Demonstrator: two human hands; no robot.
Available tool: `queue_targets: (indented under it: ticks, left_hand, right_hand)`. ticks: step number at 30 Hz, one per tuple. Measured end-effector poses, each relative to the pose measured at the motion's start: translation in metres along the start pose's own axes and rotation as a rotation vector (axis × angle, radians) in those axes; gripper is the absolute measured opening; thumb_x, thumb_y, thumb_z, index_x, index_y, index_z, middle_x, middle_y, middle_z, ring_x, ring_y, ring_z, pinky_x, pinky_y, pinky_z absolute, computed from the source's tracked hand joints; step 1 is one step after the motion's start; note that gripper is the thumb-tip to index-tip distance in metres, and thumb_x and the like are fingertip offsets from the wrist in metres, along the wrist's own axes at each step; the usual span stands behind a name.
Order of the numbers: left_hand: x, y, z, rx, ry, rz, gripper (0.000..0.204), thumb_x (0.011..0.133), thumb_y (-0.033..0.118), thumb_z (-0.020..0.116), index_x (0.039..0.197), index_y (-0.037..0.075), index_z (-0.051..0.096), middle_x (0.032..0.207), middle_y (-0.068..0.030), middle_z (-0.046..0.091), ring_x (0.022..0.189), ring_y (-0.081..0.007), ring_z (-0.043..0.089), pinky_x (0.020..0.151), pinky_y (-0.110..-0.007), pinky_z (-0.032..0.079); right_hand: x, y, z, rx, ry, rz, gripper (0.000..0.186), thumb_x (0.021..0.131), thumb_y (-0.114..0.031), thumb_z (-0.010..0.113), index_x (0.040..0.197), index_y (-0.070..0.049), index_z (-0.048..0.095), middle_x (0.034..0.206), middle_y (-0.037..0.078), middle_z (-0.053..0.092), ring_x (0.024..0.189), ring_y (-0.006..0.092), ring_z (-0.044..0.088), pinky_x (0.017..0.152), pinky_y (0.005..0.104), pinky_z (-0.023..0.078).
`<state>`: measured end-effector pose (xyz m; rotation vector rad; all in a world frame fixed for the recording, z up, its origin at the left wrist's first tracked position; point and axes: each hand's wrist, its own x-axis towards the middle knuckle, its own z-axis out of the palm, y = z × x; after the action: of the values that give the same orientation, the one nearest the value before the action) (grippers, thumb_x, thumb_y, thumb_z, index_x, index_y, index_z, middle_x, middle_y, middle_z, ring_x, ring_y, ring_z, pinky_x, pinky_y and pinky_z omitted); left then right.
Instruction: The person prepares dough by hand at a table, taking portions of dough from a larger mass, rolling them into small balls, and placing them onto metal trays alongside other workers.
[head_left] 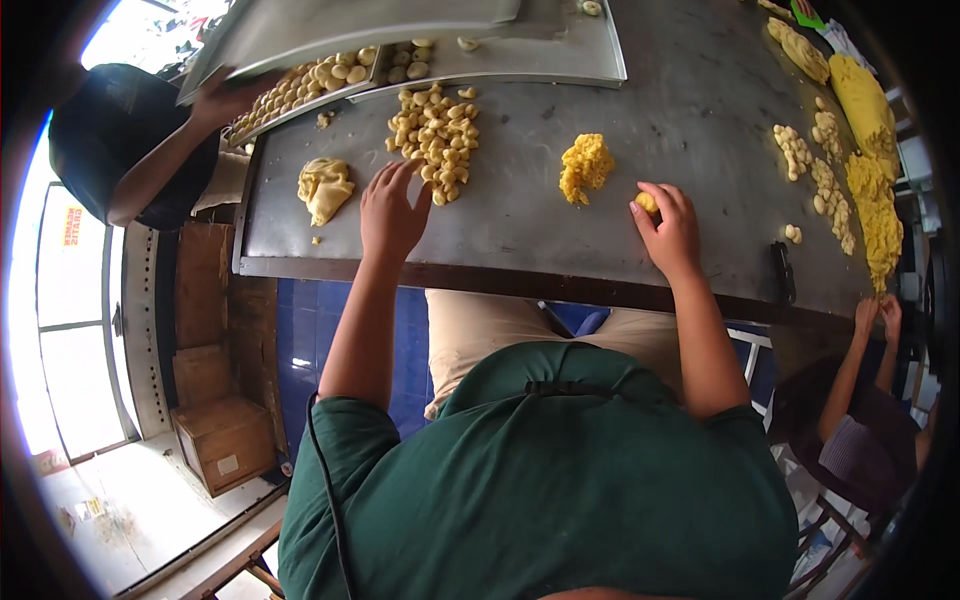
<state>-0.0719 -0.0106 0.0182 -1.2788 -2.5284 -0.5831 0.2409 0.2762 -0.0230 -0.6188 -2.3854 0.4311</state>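
Observation:
My left hand [392, 215] reaches to the near left edge of a heap of small pale dough pieces [435, 130], its thumb spread from the fingers and nothing visible held in it. A larger soft lump of dough [325, 190] lies to its left. My right hand [670, 230] rests low over the metal table, thumb and fingers closed around a small yellow ball [647, 203]. Up and left of that hand sits a crumbly mound of yellow filling [585, 167].
Metal trays [480, 82] with round dough balls stand at the far left, where a person in dark clothes [135, 140] holds a blurred tray. At right lie yellow dough [875, 220], small clumps [828, 195] and a black object [782, 272]. Another person's hands [878, 315] work there.

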Motion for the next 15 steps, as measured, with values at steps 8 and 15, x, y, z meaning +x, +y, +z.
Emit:
queue_targets:
  ticks: [8,15]
  left_hand:
    - [0.023,0.009,0.021,-0.145,-0.034,0.071,0.043,0.097,0.031,0.069,0.135,0.011,0.067,0.137,-0.0108,0.067,0.130,-0.0332,0.060,0.109,-0.045,0.047]
    - [-0.011,0.033,0.021,-0.113,-0.066,-0.041,0.037,0.097,0.031,0.070,0.130,0.015,0.071,0.127,-0.0060,0.073,0.123,-0.0288,0.065,0.103,-0.043,0.051]
  right_hand:
    - [-0.001,0.006,-0.001,0.003,-0.007,0.020,0.030,0.092,-0.024,0.076,0.119,-0.011,0.070,0.112,0.011,0.068,0.104,0.0333,0.064,0.093,0.0436,0.051]
    - [-0.001,0.003,0.002,-0.005,0.010,-0.005,0.030,0.092,-0.024,0.076,0.118,-0.012,0.070,0.111,0.011,0.068,0.104,0.0331,0.064,0.093,0.0433,0.052]
